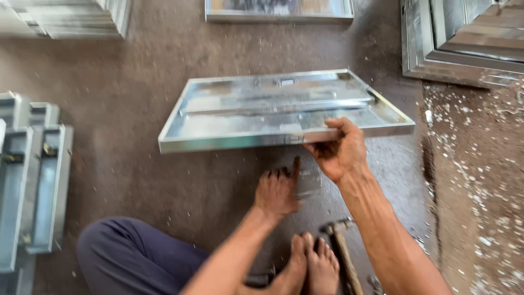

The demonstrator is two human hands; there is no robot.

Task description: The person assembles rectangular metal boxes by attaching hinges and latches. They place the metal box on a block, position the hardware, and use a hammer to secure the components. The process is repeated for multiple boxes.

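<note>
Metal tray panel (256, 117): shallow galvanized sheet-metal pan with folded rim, lifted off the floor at its near edge and tilted, centre of view.

Left to right:
- Far left, stacked metal channel frames (33, 180) lying on the floor, well apart from the panel.
- Top left, pile of flat sheet pieces (65, 19).
- Lower left, person's knee in dark blue trousers (131, 257).
- Left hand (277, 191): palm down under the panel's near edge, fingers curled and pressed on a small shiny metal piece (308, 180) on the floor. Blurred, so can't tell if it's actually gripping the piece or just resting on it.
- Bare feet (311, 265) just below that hand.
- Hammer (341, 240) with wooden handle lying on the floor beside the feet, between the two forearms, untouched.
- Right hand (341, 153): clamped on the panel's near rim right of centre, thumb over the top, fingers wrapped beneath, holding the edge up.
- Top centre, another flat panel (278, 10).
- Top right, more stacked metal frames (464, 43).
- Right side, floor (480, 180) littered with pale metal chips.
</note>
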